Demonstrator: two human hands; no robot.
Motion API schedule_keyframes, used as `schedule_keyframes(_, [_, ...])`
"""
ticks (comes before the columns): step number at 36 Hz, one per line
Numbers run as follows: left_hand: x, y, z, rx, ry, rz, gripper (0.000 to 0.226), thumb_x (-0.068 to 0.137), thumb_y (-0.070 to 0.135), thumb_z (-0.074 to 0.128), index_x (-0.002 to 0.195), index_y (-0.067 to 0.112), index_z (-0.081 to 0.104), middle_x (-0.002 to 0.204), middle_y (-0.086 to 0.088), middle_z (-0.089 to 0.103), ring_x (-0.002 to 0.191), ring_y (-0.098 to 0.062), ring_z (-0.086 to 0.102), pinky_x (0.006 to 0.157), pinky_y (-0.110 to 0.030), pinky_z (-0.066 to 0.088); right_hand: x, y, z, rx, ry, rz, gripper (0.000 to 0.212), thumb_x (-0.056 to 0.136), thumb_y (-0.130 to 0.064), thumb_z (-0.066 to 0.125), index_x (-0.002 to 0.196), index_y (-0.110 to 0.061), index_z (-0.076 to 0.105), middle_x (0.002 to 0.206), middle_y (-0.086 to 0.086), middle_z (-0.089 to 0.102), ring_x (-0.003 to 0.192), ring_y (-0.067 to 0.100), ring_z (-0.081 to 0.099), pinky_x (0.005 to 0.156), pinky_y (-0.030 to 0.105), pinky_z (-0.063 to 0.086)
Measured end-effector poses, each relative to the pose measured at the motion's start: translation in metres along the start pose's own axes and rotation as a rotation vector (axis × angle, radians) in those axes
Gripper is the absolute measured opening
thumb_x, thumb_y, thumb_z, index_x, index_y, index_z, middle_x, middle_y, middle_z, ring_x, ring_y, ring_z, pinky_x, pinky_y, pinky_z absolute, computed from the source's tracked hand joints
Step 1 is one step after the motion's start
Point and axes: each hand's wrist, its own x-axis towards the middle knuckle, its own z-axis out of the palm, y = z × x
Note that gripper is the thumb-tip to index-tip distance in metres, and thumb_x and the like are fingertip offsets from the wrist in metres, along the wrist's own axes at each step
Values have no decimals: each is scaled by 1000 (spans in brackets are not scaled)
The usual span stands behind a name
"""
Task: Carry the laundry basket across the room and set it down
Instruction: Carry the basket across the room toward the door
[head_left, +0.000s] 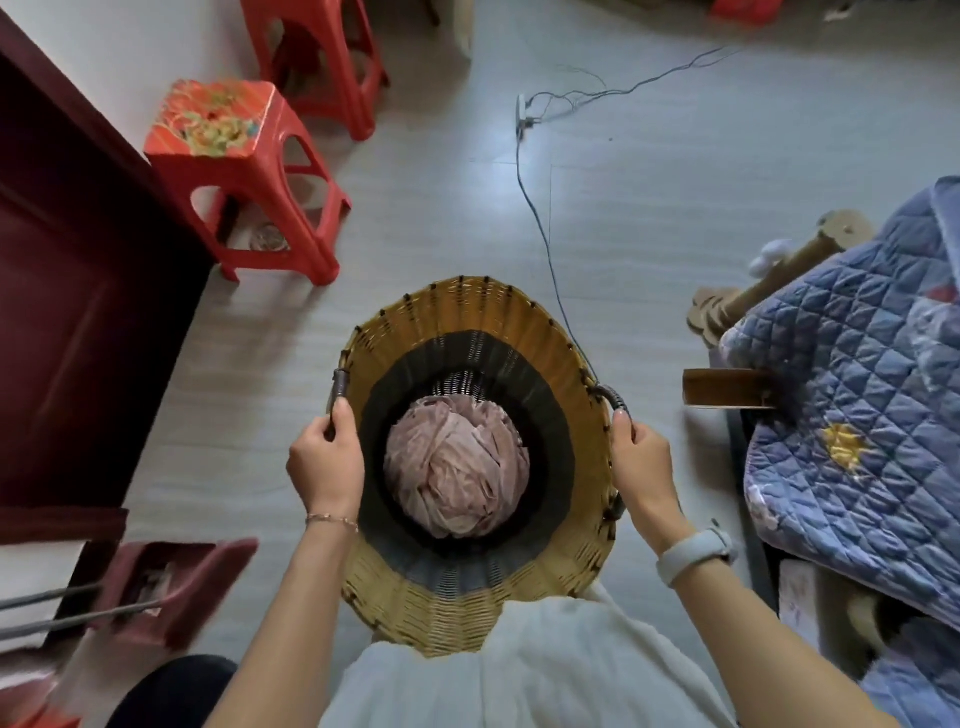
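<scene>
A person's left hand and right hand are each closed around a side handle of a woven laundry basket, held between them against the body, so the carry looks under way with the setting down left. Inside lies crumpled pink cloth; ahead of the hands a cable crosses the floor. The basket's base and the person's feet are hidden, so whether it is clear of the floor cannot be told.

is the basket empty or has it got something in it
Not empty: a bundle of pinkish cloth lies at the bottom of the wicker basket.
</scene>
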Motion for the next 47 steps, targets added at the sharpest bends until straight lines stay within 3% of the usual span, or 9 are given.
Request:
schedule_keyframes(3, [33,30,15,-14,-55,23,47,94,33,43,57,4,46,53,-9,43,58,-27,42,57,-34,33,41,-33,5,4,35,-1,41,95,-33,35,59,-15,43,57,3,40,55,16,38,53,30,31])
schedule_keyframes(6, [69,58,37,-20,-91,23,49,94,32,43,51,10,36,51,-3,34,51,-16,31,50,-30,25,82,-67,16,2,70,-16,42,94,-34,35,56,-17,39,56,3,38,56,16,37,54,32,29])
schedule_keyframes(16, [216,121,109,-41,-251,-92,51,94,31,43,49,10,32,52,-6,33,53,-20,31,59,-31,28,189,-155,61,-83,164,3,40,95,-31,36,59,-16,44,62,2,46,60,17,42,55,32,32])
schedule_keyframes(21, [269,181,151,-29,-320,-9,47,93,31,44,53,11,28,55,-5,29,57,-22,29,52,-32,21,238,-196,63,-81,256,25,44,95,-29,36,75,6,54,74,18,54,70,28,47,62,34,33])
schedule_keyframes(27, [307,253,206,22,-358,58,50,95,28,41,49,13,27,51,-3,27,49,-17,27,49,-31,21,296,-226,54,-29,306,56,39,96,-29,36,65,-7,48,65,7,48,65,23,45,57,34,32])
schedule_keyframes(31, [321,293,253,39,-402,114,49,96,28,39,50,14,27,52,-2,28,50,-17,27,50,-32,20,335,-229,47,27,345,102,39,96,-26,37,66,-3,47,63,9,46,66,25,43,60,34,32])
schedule_keyframes(37, [340,359,348,80,-469,172,40,95,32,40,67,4,49,54,-4,36,53,-20,34,50,-30,25,429,-230,15,114,392,239,40,95,-29,37,59,-12,45,64,7,49,70,26,47,67,35,37])
schedule_keyframes(44, [353,474,454,77,-416,188,47,96,29,39,53,12,36,54,-4,33,50,-17,29,50,-29,21,563,-279,-53,100,338,191,44,96,-29,34,54,-15,35,56,2,37,61,23,39,55,32,28])
schedule_keyframes(47, [355,513,488,73,-418,213,45,95,31,40,57,8,40,54,-5,33,53,-19,30,50,-30,21,608,-295,-85,74,357,185,44,96,-30,33,53,-18,36,56,0,38,66,23,41,62,32,31])
